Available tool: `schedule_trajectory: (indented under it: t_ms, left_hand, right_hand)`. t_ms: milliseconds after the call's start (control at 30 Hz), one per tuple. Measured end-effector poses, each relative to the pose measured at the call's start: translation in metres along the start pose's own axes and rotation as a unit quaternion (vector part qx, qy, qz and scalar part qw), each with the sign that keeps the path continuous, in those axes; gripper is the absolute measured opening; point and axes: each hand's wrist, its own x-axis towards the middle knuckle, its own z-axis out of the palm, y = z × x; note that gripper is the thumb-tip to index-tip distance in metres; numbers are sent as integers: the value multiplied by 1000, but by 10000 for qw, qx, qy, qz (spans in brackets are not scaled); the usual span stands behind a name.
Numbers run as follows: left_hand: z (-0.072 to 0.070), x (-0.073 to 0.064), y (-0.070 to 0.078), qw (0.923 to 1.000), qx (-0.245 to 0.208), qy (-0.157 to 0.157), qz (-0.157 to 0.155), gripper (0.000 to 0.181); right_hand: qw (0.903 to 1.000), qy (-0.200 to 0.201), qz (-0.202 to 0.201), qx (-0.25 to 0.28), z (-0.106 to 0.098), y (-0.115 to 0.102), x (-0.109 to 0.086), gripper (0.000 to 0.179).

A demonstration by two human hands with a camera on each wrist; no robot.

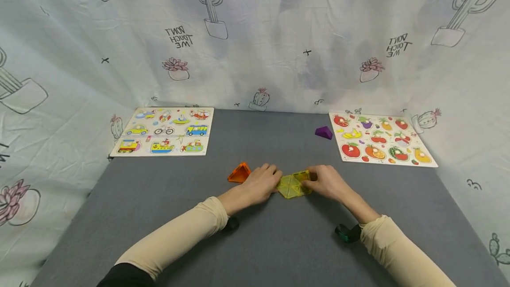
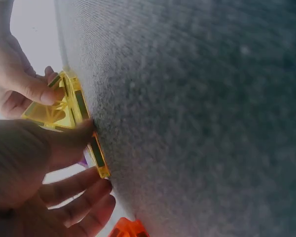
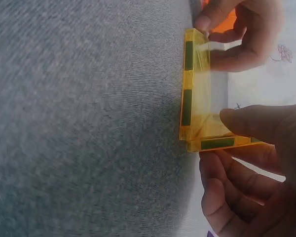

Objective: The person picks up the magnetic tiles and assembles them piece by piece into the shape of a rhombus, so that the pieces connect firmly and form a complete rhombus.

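Observation:
Translucent yellow magnetic tiles (image 1: 290, 188) with triangular patterns lie flat on the grey table, between the two hands. My left hand (image 1: 259, 184) pinches their left end with thumb and fingers. At the right end, my right hand (image 1: 328, 183) pinches another yellow tile (image 3: 219, 143) between thumb and fingers. That tile stands up from the table, its edge meeting the end of the flat one in the right wrist view. Dark magnet strips show along the tile edges. Just left of my left hand sits an orange tile shape (image 1: 240, 173).
A purple block (image 1: 323, 132) lies further back, beside a fruit puzzle board (image 1: 338, 147) at the right. Another puzzle board with vehicles (image 1: 181, 121) is at the back left. A printed cactus curtain (image 1: 255, 70) hangs behind the grey table (image 1: 271, 251).

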Motion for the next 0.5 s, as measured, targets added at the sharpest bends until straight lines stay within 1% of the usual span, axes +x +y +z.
schedule_trajectory:
  t_ms: [100,200,267,333,400,500]
  left_hand:
    - [1,-1,-1,9995,20,322,-2,12]
    - [4,-1,-2,9984,-135,554,8,8]
    - [3,-1,-2,9975,-447,545,-7,10]
    - [-1,0,-2,9947,-914,463,-56,13]
    - [-7,3,-2,9901,-1350,354,-121,19]
    - [-18,8,1,9817,-1870,339,-162,25]
  right_hand:
    - [9999,14,-114,-71,-1,0,0,13]
    - [9995,97,-252,-148,0,-1,-1,18]
    - [9994,114,-282,-189,2,-2,-1,22]
    - [9994,118,-271,-204,2,-2,-1,22]
    - [9994,115,-266,-184,3,-2,-1,19]
    - [9992,173,-322,-133,4,-3,-2,13]
